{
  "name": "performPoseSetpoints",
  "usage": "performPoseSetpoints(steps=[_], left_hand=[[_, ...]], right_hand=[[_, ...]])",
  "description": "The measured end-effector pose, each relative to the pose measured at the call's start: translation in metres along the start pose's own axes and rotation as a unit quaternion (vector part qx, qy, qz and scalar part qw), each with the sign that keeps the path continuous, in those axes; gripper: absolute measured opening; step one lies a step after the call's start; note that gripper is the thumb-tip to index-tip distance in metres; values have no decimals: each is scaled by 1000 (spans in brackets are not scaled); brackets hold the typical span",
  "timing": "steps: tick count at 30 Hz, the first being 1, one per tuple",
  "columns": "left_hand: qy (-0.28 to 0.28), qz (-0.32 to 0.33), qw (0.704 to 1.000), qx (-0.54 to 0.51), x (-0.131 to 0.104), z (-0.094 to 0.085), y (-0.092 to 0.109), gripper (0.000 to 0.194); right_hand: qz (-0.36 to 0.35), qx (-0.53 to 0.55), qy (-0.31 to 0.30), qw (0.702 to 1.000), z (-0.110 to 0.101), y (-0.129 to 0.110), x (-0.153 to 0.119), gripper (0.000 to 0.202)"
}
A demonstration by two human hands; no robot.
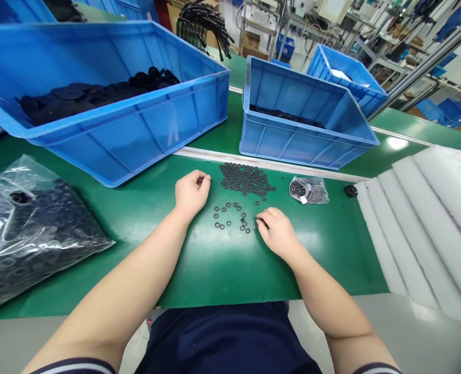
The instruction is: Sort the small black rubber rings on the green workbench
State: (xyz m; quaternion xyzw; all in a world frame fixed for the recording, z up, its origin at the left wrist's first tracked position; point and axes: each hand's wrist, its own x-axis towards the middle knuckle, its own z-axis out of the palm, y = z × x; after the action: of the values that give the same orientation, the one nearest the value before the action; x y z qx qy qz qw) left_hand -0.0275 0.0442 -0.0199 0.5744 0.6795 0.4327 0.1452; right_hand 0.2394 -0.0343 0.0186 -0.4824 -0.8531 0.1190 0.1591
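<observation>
On the green table, a dense patch of small black rings (pixel 244 178) lies in front of me. Nearer to me is a loose group of single rings (pixel 229 223), spread apart. My left hand (pixel 192 193) is closed left of the patch, thumb against the bent fingers; whatever it may hold is hidden. Right of the loose group, my right hand (pixel 278 231) is closed in a pinch, with a small black ring (pixel 255 227) at its fingertips. A small clear bag (pixel 316 190) containing tiny dark rings lies beyond my right hand.
A large blue bin (pixel 137 122) of black parts stands at the left, and another blue bin (pixel 300 135) stands behind the rings. A big clear bag of black rings (pixel 39 234) rests at the left. White foam sheets (pixel 421 223) are stacked at the right, near a black round part (pixel 350 191).
</observation>
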Motion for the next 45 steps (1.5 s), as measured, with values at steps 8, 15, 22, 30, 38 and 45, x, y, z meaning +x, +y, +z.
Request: performPoseSetpoints(steps=[8,15,22,30,38,45], left_hand=[[1,2,1000,14,1,0,2,21],[4,8,1000,11,1,1,3,21],[2,1,1000,4,0,0,3,20],[6,11,1000,11,1,0,2,21],[3,9,1000,10,1,0,2,21],[3,0,1000,6,1,-1,3,20]], right_hand=[[-36,-27,-18,999,14,-22,14,22],[-18,-30,-25,999,30,-35,24,20],[16,82,22,996,8,-19,8,12],[-14,59,-35,998,4,-11,-2,8],[-42,13,-20,999,-2,-20,-9,19],[76,72,71,992,3,-16,-7,12]])
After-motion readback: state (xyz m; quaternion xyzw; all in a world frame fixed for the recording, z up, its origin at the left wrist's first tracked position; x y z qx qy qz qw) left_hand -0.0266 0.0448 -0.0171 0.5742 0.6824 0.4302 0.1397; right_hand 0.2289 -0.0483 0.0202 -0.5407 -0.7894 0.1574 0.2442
